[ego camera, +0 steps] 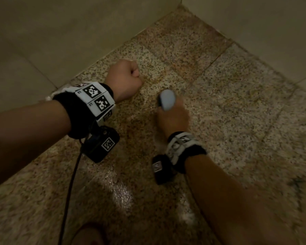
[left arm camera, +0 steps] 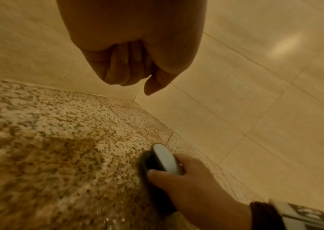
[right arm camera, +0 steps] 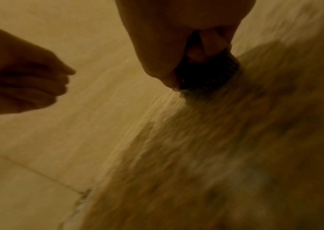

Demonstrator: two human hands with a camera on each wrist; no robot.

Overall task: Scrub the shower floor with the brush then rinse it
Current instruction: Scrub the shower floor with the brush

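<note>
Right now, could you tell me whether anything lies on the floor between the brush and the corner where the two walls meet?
Nothing visible does. The right hand grips the brush on the speckled floor, and the tiles up to the corner look bare. The left hand, fisted, hovers off to the side.

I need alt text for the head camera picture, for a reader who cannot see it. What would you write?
Seen from above, the right hand grips a pale-topped scrub brush against the wet, speckled shower floor near a tiled corner. The left hand, closed in an empty fist, is held above the floor beside it. Both wrists wear black bands with printed markers.
</note>
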